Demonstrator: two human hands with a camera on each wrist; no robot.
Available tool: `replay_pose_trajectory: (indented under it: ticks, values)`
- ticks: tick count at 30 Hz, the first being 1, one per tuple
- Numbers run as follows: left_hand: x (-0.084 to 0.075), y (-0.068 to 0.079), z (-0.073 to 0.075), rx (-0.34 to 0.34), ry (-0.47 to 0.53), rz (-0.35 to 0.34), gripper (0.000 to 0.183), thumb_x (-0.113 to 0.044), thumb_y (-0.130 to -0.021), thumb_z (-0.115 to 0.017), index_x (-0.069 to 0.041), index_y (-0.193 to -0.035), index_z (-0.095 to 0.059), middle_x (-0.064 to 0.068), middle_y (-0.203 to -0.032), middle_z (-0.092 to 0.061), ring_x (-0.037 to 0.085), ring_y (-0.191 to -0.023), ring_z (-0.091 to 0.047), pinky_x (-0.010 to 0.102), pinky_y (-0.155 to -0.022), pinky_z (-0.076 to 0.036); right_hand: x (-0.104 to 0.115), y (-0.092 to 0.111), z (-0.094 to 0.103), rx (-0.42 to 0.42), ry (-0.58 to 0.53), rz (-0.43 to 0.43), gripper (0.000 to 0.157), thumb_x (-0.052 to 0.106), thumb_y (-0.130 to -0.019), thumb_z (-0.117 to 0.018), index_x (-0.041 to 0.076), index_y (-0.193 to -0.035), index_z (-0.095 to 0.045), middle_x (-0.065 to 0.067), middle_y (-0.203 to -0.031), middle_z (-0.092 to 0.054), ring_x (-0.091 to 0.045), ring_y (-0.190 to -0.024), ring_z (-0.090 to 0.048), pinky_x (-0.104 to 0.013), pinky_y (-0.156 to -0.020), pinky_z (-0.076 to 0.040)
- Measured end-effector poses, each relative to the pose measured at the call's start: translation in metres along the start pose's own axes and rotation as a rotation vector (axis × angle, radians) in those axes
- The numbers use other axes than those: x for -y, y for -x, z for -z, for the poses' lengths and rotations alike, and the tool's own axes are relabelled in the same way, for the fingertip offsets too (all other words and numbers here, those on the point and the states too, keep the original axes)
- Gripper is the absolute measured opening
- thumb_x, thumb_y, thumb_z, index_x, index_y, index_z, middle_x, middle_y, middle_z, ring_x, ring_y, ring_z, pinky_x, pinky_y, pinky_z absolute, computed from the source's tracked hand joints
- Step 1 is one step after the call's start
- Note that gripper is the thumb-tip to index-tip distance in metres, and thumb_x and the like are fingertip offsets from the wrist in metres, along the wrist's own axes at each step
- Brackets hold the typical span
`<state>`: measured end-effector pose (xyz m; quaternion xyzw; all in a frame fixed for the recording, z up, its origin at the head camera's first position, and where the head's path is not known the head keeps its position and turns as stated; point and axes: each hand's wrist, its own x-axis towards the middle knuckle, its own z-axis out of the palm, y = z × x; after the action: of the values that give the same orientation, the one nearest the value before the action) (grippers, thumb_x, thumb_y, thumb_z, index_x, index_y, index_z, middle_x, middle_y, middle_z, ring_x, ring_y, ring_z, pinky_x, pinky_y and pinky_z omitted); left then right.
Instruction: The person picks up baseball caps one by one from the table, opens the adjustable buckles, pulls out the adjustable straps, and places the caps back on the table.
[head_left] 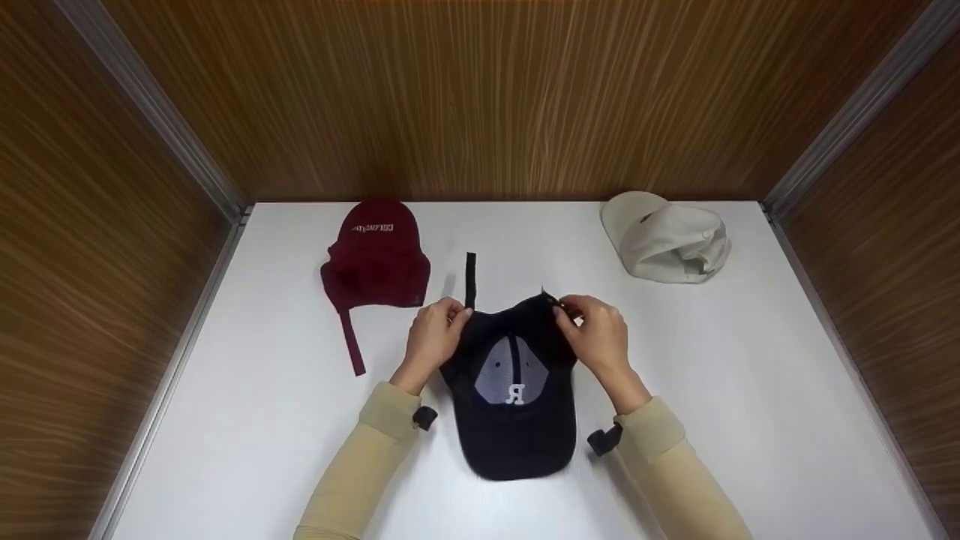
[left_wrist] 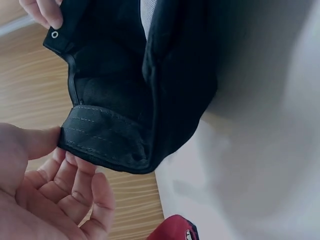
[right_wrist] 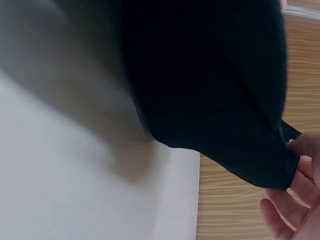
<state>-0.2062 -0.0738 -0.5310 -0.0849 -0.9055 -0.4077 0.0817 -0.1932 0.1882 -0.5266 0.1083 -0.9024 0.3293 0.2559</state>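
A black baseball cap (head_left: 517,450) with a mesh-lined crown and a white letter on it lies brim toward me, its inside showing. My left hand (head_left: 436,334) pinches the cap's rear edge at the left, where a black strap (head_left: 470,277) sticks out away from me. At the right rear corner my right hand (head_left: 596,334) pinches the other end of the back opening. In the left wrist view, thumb and fingers of the left hand (left_wrist: 55,185) grip the stitched band. A small metal eyelet (left_wrist: 55,34) shows near the right hand's fingertips.
A dark red cap (head_left: 379,262) with a loose strap (head_left: 352,341) lies at the back left of the white table (head_left: 765,420). At the back right sits a beige cap (head_left: 667,236). Wood-grain panels (head_left: 480,97) wall in the table at the back and both sides.
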Motion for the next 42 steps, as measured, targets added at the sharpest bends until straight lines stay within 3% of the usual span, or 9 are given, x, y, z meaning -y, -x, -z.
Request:
replay_pose_trajectory:
  ticks: [9,17,21,27,33,36,42]
  values:
    - [0.003,0.0,0.0,0.018,-0.055,0.036,0.023,-0.026,-0.097,-0.063,-0.006,-0.087,-0.067,0.004,-0.073,-0.062,0.025,-0.069,-0.059,0.045,-0.066,-0.049,-0.004,0.012,0.016,0.094,-0.046,-0.105,0.018,0.019,-0.087,-0.076,0.004,-0.095,-0.075,-0.006,-0.082,-0.072,-0.023,-0.075,-0.069,-0.043,-0.064,-0.052]
    - [0.004,0.0,-0.001,-0.044,0.002,0.016,0.015,-0.016,-0.095,-0.065,-0.001,-0.09,-0.066,0.007,-0.075,-0.063,0.025,-0.07,-0.06,0.044,-0.068,-0.048,-0.012,0.026,0.029,0.213,-0.24,-0.247,0.031,0.013,-0.087,-0.075,-0.001,-0.113,-0.067,-0.01,-0.091,-0.07,-0.027,-0.084,-0.069,-0.04,-0.071,-0.055]
    - [0.004,0.0,-0.001,-0.053,0.033,0.016,0.013,-0.013,-0.095,-0.065,-0.001,-0.091,-0.065,0.006,-0.076,-0.064,0.022,-0.069,-0.059,0.042,-0.068,-0.049,-0.015,0.034,0.034,0.289,-0.271,-0.308,0.035,0.015,-0.088,-0.075,-0.003,-0.116,-0.064,-0.01,-0.093,-0.07,-0.03,-0.085,-0.069,-0.042,-0.073,-0.055]
    - [0.004,0.001,-0.002,-0.058,0.057,0.018,0.013,-0.013,-0.094,-0.065,-0.001,-0.09,-0.065,0.005,-0.076,-0.063,0.021,-0.068,-0.058,0.041,-0.068,-0.049,-0.014,0.048,0.039,0.468,-0.375,-0.472,0.034,0.02,-0.09,-0.073,-0.006,-0.108,-0.063,-0.011,-0.089,-0.069,-0.029,-0.079,-0.069,-0.033,-0.063,-0.056]
    - [0.003,0.002,-0.001,-0.046,0.052,0.019,0.014,-0.015,-0.095,-0.065,-0.002,-0.089,-0.066,0.004,-0.075,-0.063,0.021,-0.068,-0.058,0.041,-0.068,-0.048,-0.011,0.059,0.039,0.634,-0.483,-0.505,0.023,0.016,-0.095,-0.066,-0.007,-0.092,-0.061,-0.015,-0.077,-0.066,-0.033,-0.071,-0.066,-0.047,-0.061,-0.056]
    - [0.003,0.002,-0.001,-0.039,0.053,0.012,0.015,-0.016,-0.095,-0.064,-0.002,-0.089,-0.065,0.004,-0.074,-0.062,0.021,-0.067,-0.057,0.04,-0.067,-0.048,-0.01,0.061,0.037,0.639,-0.497,-0.492,0.02,0.012,-0.095,-0.065,-0.007,-0.089,-0.062,-0.015,-0.074,-0.066,-0.031,-0.069,-0.065,-0.05,-0.062,-0.055]
    - [0.003,0.001,0.0,-0.04,0.063,0.012,0.015,-0.015,-0.096,-0.064,-0.002,-0.089,-0.065,0.003,-0.073,-0.06,0.02,-0.066,-0.056,0.04,-0.067,-0.047,-0.01,0.063,0.034,0.603,-0.502,-0.524,0.017,0.011,-0.093,-0.067,-0.005,-0.088,-0.065,-0.009,-0.074,-0.067,-0.021,-0.068,-0.064,-0.042,-0.063,-0.057]
